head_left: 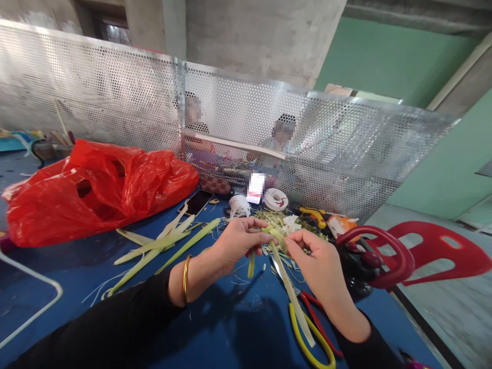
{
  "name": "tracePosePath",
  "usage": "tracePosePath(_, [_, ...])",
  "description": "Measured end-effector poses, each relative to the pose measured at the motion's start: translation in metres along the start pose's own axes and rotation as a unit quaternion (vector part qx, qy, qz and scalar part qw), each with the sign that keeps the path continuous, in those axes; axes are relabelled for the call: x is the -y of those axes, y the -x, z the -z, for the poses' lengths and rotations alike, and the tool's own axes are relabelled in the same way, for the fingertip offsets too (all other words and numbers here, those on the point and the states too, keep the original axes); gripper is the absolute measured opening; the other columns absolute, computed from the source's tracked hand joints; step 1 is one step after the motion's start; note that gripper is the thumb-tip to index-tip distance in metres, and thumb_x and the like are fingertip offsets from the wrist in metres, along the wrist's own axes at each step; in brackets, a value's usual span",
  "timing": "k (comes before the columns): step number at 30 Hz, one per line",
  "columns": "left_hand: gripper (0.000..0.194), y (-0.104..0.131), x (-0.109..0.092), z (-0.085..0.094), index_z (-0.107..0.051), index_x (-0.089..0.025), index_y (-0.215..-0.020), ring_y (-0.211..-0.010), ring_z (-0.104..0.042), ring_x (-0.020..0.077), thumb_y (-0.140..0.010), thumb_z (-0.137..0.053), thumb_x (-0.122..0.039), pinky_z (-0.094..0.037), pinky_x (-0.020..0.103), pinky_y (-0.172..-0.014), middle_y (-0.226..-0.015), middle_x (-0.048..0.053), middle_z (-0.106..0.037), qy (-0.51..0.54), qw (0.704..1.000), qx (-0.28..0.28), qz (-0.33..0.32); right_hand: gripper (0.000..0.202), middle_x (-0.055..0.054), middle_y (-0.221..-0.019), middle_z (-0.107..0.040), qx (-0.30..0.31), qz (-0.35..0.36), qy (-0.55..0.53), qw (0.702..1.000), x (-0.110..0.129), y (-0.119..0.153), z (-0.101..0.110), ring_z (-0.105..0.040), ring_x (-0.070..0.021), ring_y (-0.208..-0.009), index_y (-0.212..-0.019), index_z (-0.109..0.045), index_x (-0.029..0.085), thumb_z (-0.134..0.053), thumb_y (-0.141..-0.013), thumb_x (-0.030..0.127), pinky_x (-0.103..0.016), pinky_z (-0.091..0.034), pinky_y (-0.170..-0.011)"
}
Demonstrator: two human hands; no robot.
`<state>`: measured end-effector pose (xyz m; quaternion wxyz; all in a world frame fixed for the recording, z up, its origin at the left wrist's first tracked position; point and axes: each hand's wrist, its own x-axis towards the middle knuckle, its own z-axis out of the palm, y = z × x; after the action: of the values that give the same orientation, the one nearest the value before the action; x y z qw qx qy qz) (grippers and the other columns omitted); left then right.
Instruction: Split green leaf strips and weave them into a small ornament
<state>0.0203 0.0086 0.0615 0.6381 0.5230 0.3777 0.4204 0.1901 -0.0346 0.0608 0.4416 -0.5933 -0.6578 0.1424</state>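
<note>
Pale green leaf strips (292, 297), folded together at the top, are held between my two hands above the blue table. My left hand (240, 241), with a gold bangle at its wrist, pinches them between thumb and fingers. The fingertips of my right hand (317, 256) grip the same folded piece from the other side. One long strip hangs down towards me, and a short end dangles below my left hand. Under the long strip lie scissors (323, 356) with yellow and red handles. More loose leaf strips (163, 241) are spread left of my hands.
A red plastic bag (100, 192) fills the left side. Behind my hands are a white thread spool (239, 206), a ribbon roll (275, 200), a lit phone (255, 187) and a yellow-handled tool (313, 215). A perforated metal screen (238, 113) stands beyond, two people behind it.
</note>
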Motion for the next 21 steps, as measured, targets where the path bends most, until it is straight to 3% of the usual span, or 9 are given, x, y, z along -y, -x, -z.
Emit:
tracePosePath(9, [0.029, -0.0023, 0.0032, -0.0004, -0.058, -0.014, -0.093, -0.042, -0.048, 0.0063, -0.068, -0.071, -0.022, -0.026, 0.019, -0.040, -0.064, 0.000, -0.066, -0.024, 1.000, -0.006, -0.007, 0.022, 0.004, -0.055, -0.047, -0.011, 0.000, 0.018, 1.000, -0.0010, 0.0029, -0.0053, -0.041, -0.0108, -0.051, -0.062, -0.053, 0.019, -0.056, -0.081, 0.031, -0.022, -0.031, -0.049])
tracePosePath(17, [0.023, 0.0003, 0.0036, -0.0035, -0.058, -0.015, -0.091, -0.044, -0.050, 0.0070, -0.072, -0.070, -0.022, -0.030, 0.019, -0.043, -0.059, -0.003, -0.063, -0.076, 0.997, -0.006, -0.022, 0.021, 0.004, -0.058, -0.052, -0.010, 0.026, -0.001, 1.000, -0.0039, 0.0036, -0.0072, -0.046, -0.0115, -0.054, -0.072, -0.062, 0.020, -0.058, -0.085, 0.036, -0.022, -0.037, -0.055])
tracePosePath(21, [0.022, 0.0014, 0.0036, -0.0048, -0.058, -0.016, -0.091, -0.045, -0.050, 0.0067, -0.073, -0.069, -0.022, -0.031, 0.019, -0.043, -0.060, -0.002, -0.064, -0.084, 0.996, -0.006, -0.020, 0.019, 0.005, -0.057, -0.052, -0.039, 0.033, 0.002, 0.999, -0.0039, 0.0050, -0.0093, -0.045, -0.0110, -0.053, -0.072, -0.061, 0.020, -0.058, -0.085, 0.033, -0.022, -0.036, -0.055])
